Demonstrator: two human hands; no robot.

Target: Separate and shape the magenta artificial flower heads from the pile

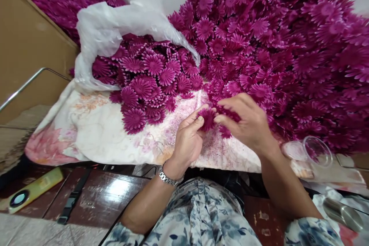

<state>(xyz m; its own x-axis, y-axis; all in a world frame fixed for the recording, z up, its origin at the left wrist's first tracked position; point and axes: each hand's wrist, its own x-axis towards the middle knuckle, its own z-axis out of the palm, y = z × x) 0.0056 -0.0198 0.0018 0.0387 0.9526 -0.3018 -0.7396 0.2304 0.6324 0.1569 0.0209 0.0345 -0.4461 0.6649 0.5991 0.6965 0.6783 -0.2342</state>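
Note:
Pinched between the thumb and fingers of my left hand (188,138) is a magenta artificial flower head (207,119), held just above the cloth. My right hand (246,123) is close beside it on the right, thumb and forefinger apart at the flower's edge; whether they grip a petal I cannot make out. More magenta petals show behind and under the right fingers. Stacked flower heads (152,65) spill out of a white plastic bag (98,30) to the left. A large heap of loose flower heads (276,46) rises behind and right of my hands.
A floral cloth (100,134) covers the work surface. At the right edge stand a clear plastic cup (317,152) and, lower, a metal cylinder (343,214). A yellow-green object (37,188) and a black strap buckle (69,205) lie at lower left. Cardboard (31,27) walls the left side.

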